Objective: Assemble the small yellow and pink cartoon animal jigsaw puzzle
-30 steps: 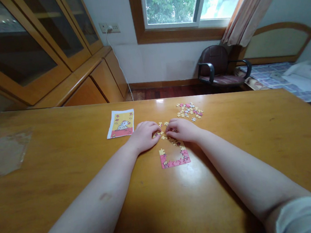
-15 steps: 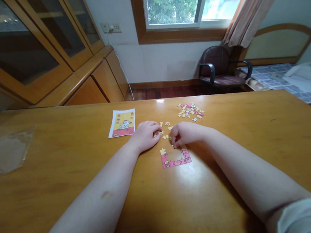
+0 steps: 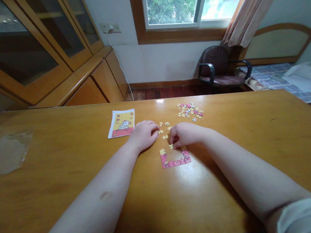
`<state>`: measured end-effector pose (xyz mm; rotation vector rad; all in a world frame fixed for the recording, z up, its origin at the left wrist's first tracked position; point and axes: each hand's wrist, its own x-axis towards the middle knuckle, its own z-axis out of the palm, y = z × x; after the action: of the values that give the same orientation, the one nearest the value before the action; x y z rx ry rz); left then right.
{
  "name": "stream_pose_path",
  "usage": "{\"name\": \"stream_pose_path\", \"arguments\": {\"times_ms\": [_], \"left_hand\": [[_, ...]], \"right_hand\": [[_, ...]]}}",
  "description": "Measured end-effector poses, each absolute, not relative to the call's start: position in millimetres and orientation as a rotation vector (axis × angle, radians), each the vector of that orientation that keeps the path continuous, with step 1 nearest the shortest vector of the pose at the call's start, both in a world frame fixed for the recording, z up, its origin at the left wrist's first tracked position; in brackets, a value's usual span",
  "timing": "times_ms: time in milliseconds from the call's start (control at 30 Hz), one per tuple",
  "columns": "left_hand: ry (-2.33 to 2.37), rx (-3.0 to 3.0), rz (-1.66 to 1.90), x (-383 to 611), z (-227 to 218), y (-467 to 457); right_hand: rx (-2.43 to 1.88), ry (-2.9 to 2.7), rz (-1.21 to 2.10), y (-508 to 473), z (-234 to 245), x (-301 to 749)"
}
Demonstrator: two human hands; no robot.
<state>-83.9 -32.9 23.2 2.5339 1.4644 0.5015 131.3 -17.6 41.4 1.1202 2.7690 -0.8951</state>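
A partly joined jigsaw puzzle (image 3: 176,163) lies on the wooden table, its pink lower edge and short sides forming a U shape. Just above it, the fingertips of my right hand (image 3: 183,134) pinch a yellow puzzle piece (image 3: 171,146). My left hand (image 3: 145,134) rests on the table to the left, its fingers curled in and closed; whatever may be under the fingertips is hidden. Between my hands lie several loose yellow pieces (image 3: 165,137). A printed picture card (image 3: 121,123) of a white animal on yellow and pink sits beside my left hand.
A pile of loose puzzle pieces (image 3: 189,110) lies toward the far edge, right of centre. On the left is a clear plastic bag (image 3: 6,152). Beyond the table (image 3: 143,214) stand a wooden cabinet (image 3: 84,70), an office chair (image 3: 218,65) and a bed (image 3: 270,74).
My left hand has drawn slightly left from the loose pieces, its fingers closing. My right hand has shifted a little left, and the yellow piece at its fingertips now shows more.
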Motion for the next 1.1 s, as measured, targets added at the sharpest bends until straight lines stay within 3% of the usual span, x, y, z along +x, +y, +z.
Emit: {"name": "stream_pose_path", "arguments": {"times_ms": [433,700,867,1100], "left_hand": [[1.477,2.534,0.476,-84.2,22.2,-32.7],[1.451,2.547,0.464,-84.5,20.8,-32.5],[1.450,2.553,0.452,-83.7,22.3,-33.2],[1.435,2.568,0.469,-83.4,19.8,-32.5]], "right_hand": [[1.063,2.850,-0.865,-23.9,46.1,126.2],[1.416,2.842,-1.174,-15.6,39.0,130.0],[1.804,2.875,-0.974,-6.4,26.6,131.0],[1.712,2.970,-0.921,-4.9,12.2,125.2]]}}
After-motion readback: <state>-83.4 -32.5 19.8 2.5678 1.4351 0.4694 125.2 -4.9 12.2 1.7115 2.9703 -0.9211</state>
